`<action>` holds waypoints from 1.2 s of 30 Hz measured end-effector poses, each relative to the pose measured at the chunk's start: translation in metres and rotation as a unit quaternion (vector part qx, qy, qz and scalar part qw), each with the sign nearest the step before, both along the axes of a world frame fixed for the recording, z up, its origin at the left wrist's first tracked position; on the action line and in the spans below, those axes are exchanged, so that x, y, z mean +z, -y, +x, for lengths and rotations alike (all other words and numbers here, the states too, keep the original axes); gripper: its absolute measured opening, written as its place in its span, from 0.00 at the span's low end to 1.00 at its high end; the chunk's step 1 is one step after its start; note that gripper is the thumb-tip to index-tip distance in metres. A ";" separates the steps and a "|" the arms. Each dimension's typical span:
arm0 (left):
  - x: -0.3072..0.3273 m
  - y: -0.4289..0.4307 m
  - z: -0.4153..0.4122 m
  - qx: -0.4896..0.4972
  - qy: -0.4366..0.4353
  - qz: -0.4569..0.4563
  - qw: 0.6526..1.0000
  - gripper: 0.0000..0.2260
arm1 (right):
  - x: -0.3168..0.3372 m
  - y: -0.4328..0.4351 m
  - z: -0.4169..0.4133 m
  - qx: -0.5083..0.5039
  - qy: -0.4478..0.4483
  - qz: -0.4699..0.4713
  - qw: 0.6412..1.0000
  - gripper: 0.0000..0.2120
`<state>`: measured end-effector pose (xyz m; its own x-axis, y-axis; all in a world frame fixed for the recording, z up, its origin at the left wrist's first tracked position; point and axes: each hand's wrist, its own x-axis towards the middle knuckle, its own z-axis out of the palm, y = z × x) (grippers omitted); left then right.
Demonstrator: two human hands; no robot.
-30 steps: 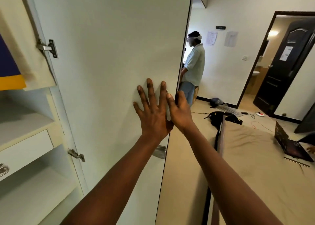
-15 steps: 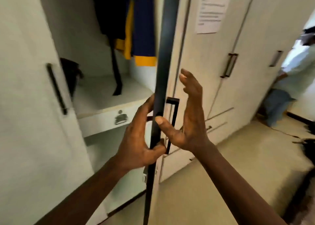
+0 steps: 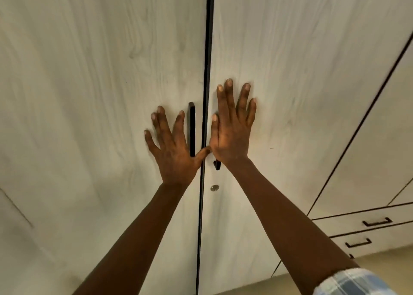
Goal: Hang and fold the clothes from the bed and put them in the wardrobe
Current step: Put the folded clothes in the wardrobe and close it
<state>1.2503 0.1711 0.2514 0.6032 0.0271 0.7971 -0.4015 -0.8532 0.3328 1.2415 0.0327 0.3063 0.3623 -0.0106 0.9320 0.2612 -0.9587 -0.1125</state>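
Two pale wood-grain wardrobe doors fill the view, closed edge to edge with a thin dark seam between them. My left hand [image 3: 171, 146] lies flat on the left door [image 3: 93, 98], fingers spread, just left of its black bar handle [image 3: 191, 127]. My right hand [image 3: 232, 125] presses flat on the right door [image 3: 297, 71], covering most of that door's handle [image 3: 216, 164]. Neither hand holds anything. The clothes inside are hidden behind the doors.
A small round metal lock [image 3: 214, 188] sits on the right door below my right hand. To the right stands another wardrobe door [image 3: 380, 156], with drawers [image 3: 357, 232] and black handles beneath it. Beige floor [image 3: 301, 281] shows at the bottom right.
The right wardrobe door swung from wide open to fully closed. My hands went from gripping its edge to pressing flat on both doors. The hanging clothes and the other person are out of view.
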 end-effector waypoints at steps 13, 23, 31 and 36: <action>-0.010 0.019 0.005 0.066 0.029 0.032 0.997 0.46 | -0.004 0.004 0.015 -0.020 -0.062 -0.029 0.997 0.29; -0.101 0.091 -0.110 -0.215 -0.120 -0.010 0.969 0.37 | -0.125 0.098 -0.127 0.103 -0.231 0.141 0.957 0.30; -0.198 0.189 -0.140 -0.542 -0.303 0.085 0.779 0.29 | -0.265 0.150 -0.303 -0.212 -0.291 0.368 0.858 0.24; -0.226 0.225 -0.209 -0.710 -0.312 0.152 0.613 0.28 | -0.301 0.098 -0.389 -0.385 -0.224 0.476 0.758 0.24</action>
<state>1.0417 -0.0535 0.0250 0.0380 -0.9705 0.2383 -0.6869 0.1478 0.7116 0.8524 -0.0654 0.0056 0.1853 -0.9706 0.1540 -0.6036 -0.2360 -0.7616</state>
